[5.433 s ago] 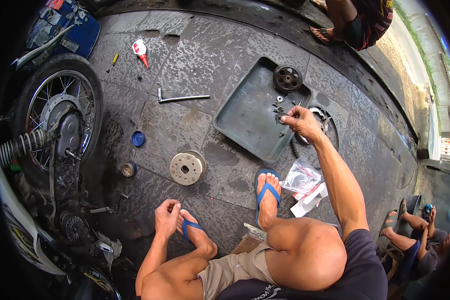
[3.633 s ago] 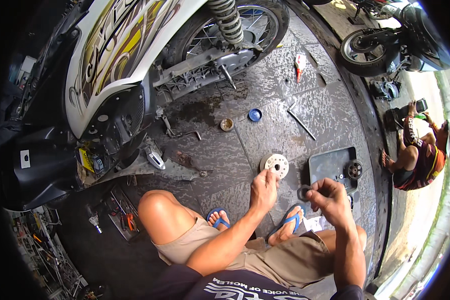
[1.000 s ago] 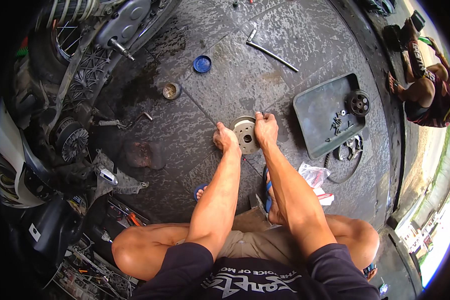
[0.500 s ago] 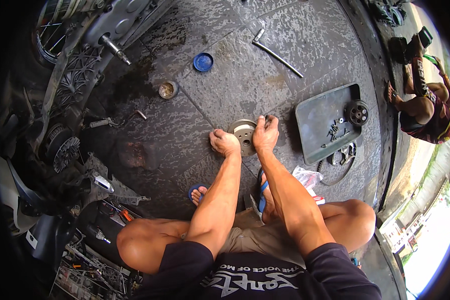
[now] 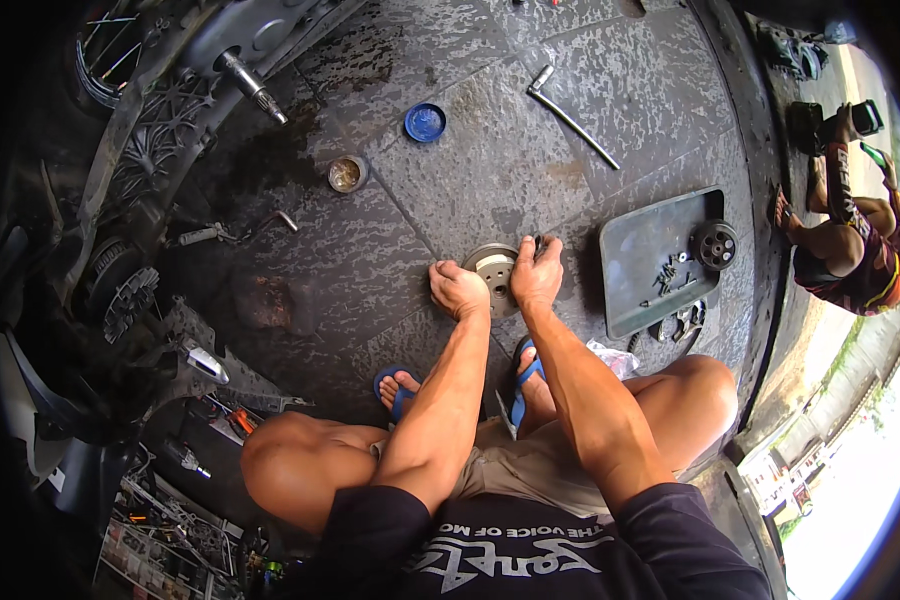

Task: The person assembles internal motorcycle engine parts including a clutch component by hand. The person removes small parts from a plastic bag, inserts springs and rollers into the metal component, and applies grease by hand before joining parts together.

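Between my two hands is a round grey metal clutch bell with a ring of holes in its face and a larger hole at the middle. My left hand closes on its left rim, the fingers curled underneath. The right rim is gripped by my right hand, thumb uppermost. What lies beneath the bell is hidden by the hands. Beyond them on the floor sit an open tin of grease and its blue lid.
To the right, a grey tray holds bolts and a black round part with holes. A long-handled socket wrench lies at the far side. On the left stands a partly dismantled motorbike with a bare shaft. Another person squats at far right.
The view has shifted slightly, so the floor items appear lower and a little to the right. Both hands keep hold of the clutch bell, which looks turned slightly.
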Action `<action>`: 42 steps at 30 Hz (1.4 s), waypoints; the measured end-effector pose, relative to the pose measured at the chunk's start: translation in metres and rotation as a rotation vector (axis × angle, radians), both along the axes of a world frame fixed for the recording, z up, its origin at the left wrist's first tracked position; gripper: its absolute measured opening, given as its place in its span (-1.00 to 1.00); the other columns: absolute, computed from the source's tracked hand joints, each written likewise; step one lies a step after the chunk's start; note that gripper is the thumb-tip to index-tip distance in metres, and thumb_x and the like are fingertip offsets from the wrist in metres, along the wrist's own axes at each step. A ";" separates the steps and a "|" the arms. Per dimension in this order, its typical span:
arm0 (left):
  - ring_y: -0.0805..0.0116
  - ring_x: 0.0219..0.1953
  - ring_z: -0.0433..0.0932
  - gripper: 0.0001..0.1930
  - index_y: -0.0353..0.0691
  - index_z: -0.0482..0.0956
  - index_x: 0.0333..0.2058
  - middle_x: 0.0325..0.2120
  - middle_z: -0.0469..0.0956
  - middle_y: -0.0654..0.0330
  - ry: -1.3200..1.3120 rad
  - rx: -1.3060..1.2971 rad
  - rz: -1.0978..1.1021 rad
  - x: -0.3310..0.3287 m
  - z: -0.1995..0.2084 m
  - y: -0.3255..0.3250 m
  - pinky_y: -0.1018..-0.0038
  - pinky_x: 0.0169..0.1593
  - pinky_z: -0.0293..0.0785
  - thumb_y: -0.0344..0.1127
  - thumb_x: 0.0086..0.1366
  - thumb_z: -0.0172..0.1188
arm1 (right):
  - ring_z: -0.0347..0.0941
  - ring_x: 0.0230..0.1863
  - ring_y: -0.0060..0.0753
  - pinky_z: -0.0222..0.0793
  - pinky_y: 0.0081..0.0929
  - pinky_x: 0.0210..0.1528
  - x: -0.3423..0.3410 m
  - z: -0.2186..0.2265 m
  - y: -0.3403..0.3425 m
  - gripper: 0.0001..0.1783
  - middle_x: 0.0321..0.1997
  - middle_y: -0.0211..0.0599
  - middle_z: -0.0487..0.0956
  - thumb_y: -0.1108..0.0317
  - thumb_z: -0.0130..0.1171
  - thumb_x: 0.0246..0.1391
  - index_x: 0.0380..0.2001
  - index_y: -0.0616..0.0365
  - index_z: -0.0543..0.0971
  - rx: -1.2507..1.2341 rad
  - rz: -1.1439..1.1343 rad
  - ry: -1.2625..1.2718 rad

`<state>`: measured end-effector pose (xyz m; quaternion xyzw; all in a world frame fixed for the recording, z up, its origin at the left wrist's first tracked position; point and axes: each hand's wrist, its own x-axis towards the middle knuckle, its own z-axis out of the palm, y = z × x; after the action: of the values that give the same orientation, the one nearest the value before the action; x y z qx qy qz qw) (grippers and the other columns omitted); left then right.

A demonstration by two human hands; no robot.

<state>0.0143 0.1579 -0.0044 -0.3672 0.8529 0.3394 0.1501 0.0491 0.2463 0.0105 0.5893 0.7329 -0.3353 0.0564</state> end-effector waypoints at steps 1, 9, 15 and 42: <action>-0.21 -0.17 0.55 -0.54 -0.33 0.59 -0.37 -0.30 0.62 -0.15 0.019 -0.015 -0.031 -0.002 -0.001 0.003 0.04 0.03 0.37 -0.12 0.35 -0.24 | 0.54 -0.09 0.39 0.40 0.08 -0.01 0.000 -0.002 0.001 -0.47 -0.18 0.31 0.62 -0.02 0.06 0.23 0.02 0.23 0.42 0.006 0.002 0.001; -0.23 -0.10 0.55 -0.53 -0.33 0.59 -0.27 -0.21 0.63 -0.17 -0.059 0.080 -0.056 -0.005 0.006 -0.001 0.04 0.05 0.37 -0.11 0.40 -0.26 | 0.53 -0.08 0.41 0.39 0.07 0.00 0.001 -0.010 0.002 -0.47 -0.18 0.31 0.62 -0.02 0.04 0.25 0.01 0.25 0.43 0.055 0.003 0.058; -0.28 0.02 0.50 -0.46 -0.35 0.56 -0.06 -0.06 0.59 -0.21 -0.157 0.046 -0.207 -0.011 0.012 0.000 0.04 0.16 0.29 -0.04 0.46 -0.31 | 0.52 -0.05 0.39 0.39 0.05 0.02 0.002 -0.008 0.002 -0.45 -0.15 0.33 0.61 -0.04 0.04 0.23 0.00 0.27 0.45 0.067 -0.029 0.043; -0.35 -0.08 0.53 -0.38 -0.35 0.58 -0.14 -0.17 0.61 -0.26 -0.081 0.126 -0.237 -0.014 0.009 0.005 -0.06 0.05 0.38 0.05 0.51 -0.38 | 0.52 -0.03 0.40 0.37 0.07 0.05 -0.001 -0.011 0.015 -0.43 -0.11 0.37 0.60 -0.06 -0.01 0.27 0.05 0.26 0.41 0.128 0.067 0.004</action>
<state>-0.0002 0.1625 0.0041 -0.2669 0.8606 0.3570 0.2461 0.0479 0.2611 -0.0007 0.5663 0.7722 -0.2868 0.0285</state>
